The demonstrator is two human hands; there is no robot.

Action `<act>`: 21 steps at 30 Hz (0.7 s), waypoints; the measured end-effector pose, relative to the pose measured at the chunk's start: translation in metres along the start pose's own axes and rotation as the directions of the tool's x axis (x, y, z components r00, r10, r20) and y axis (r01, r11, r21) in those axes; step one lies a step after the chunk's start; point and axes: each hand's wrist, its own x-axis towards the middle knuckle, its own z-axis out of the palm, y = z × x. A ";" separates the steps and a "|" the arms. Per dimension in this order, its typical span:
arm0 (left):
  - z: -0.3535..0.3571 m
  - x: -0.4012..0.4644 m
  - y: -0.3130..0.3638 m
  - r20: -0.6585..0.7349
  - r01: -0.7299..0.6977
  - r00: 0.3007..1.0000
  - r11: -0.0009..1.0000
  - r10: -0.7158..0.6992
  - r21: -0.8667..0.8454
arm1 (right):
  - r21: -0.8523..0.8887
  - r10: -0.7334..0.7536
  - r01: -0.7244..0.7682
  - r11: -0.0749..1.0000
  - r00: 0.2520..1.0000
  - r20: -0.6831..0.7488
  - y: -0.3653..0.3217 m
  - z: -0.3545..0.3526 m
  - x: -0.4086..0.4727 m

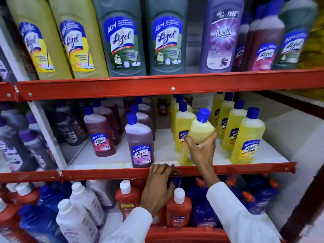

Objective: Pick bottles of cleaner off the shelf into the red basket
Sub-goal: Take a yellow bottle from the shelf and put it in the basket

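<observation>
My right hand (201, 151) grips a yellow cleaner bottle (201, 130) with a blue cap, tilted toward me above the front of the middle shelf. My left hand (157, 186) rests with its fingers curled over the red front rail of the middle shelf (105, 173). More yellow bottles (247, 137) stand in rows on the right of that shelf, with purple (140, 142) and red-brown ones (100, 134) to the left. The red basket's rim (184, 235) shows at the bottom edge, below my arms.
Large yellow, grey-green and purple bottles (122, 37) fill the top shelf behind a red rail (172, 88). The bottom shelf holds orange bottles with white caps (178, 211), blue ones and white ones. A white upright (45, 134) separates another bay on the left.
</observation>
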 end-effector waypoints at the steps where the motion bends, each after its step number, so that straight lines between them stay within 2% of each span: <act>1: 0.000 -0.001 0.000 -0.007 0.008 1.000 0.999 -0.009 -0.035 | 0.107 -0.008 0.007 0.994 1.000 0.007 -0.007 -0.006 0.001; 3: 0.000 -0.001 -0.001 -0.013 0.012 1.000 0.996 -0.013 -0.093 | 0.342 -0.064 0.030 0.939 0.994 0.088 -0.021 -0.023 0.007; 5: 0.002 0.000 -0.002 -0.016 0.009 1.000 0.993 -0.011 -0.118 | 0.582 -0.160 -0.047 0.812 0.940 0.300 -0.029 -0.039 0.016; 6: 0.003 0.001 -0.004 -0.018 0.005 1.000 0.992 -0.007 -0.125 | 0.678 -0.201 -0.164 0.716 0.882 0.425 -0.033 -0.043 0.019; 8: 0.005 0.003 -0.004 -0.027 -0.022 0.999 0.990 0.018 -0.141 | 0.740 -0.353 -0.408 0.535 0.688 0.634 -0.051 -0.049 0.015; 10: 0.006 0.005 -0.005 -0.029 -0.050 0.999 0.985 0.045 -0.164 | 0.770 -0.558 -0.478 0.422 0.533 0.636 -0.066 -0.052 0.008; 12: 0.006 0.006 -0.006 -0.021 -0.059 0.998 0.984 0.056 -0.171 | 0.751 -0.593 -0.513 0.417 0.473 0.652 -0.077 -0.057 0.006; 13: 0.006 0.007 -0.007 -0.022 -0.062 0.998 0.984 0.059 -0.168 | 0.736 -0.555 -0.498 0.459 0.486 0.675 -0.078 -0.055 0.002; 14: 0.007 0.007 -0.007 -0.025 -0.063 0.998 0.985 0.059 -0.162 | 0.733 -0.460 -0.437 0.522 0.579 0.673 -0.076 -0.052 -0.006; 15: 0.006 0.007 -0.007 -0.031 -0.064 0.998 0.986 0.060 -0.155 | 0.700 -0.298 -0.355 0.619 0.719 0.628 -0.074 -0.050 -0.010; 16: 0.007 0.007 -0.007 -0.035 -0.062 0.998 0.987 0.058 -0.146 | 0.617 -0.145 -0.250 0.746 0.844 0.517 -0.073 -0.049 -0.013; 17: 0.007 0.007 -0.007 -0.036 -0.058 0.998 0.989 0.054 -0.136 | 0.490 -0.056 -0.143 0.860 0.927 0.370 -0.074 -0.046 -0.018; 19: 0.008 0.006 -0.008 -0.036 -0.039 0.999 0.991 0.034 -0.125 | 0.266 -0.045 0.008 0.964 0.990 0.135 -0.078 -0.038 -0.028; 21: 0.008 0.003 -0.008 -0.029 -0.020 0.999 0.992 0.017 -0.124 | 0.157 -0.096 0.091 0.983 0.995 0.023 -0.076 -0.035 -0.033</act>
